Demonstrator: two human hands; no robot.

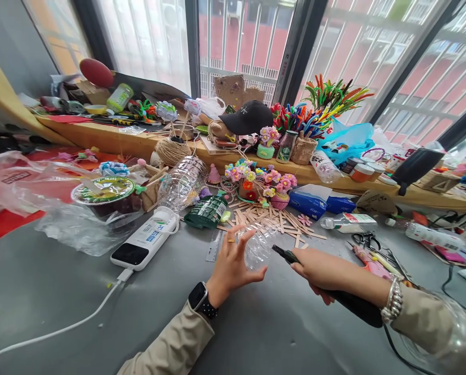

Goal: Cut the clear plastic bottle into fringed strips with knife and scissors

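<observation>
My left hand, a watch on its wrist, curves its fingers and thumb around the near side of a clear ribbed plastic bottle piece. The thumb and forefinger are spread apart along it. In my right hand is a black corded tool, gripped with its narrow dark tip pointing left at the plastic. A small gap seems to lie between tip and plastic. Part of the tool is hidden under my hand and wrist. Loose wooden craft sticks lie just behind the bottle piece, and a ruler is left of it.
A white power bank with a cable and a lidded bowl stand left. Scissors and a small bottle lie right. Behind are a large clear bottle, a green packet, blue tissue packs and a crowded ledge.
</observation>
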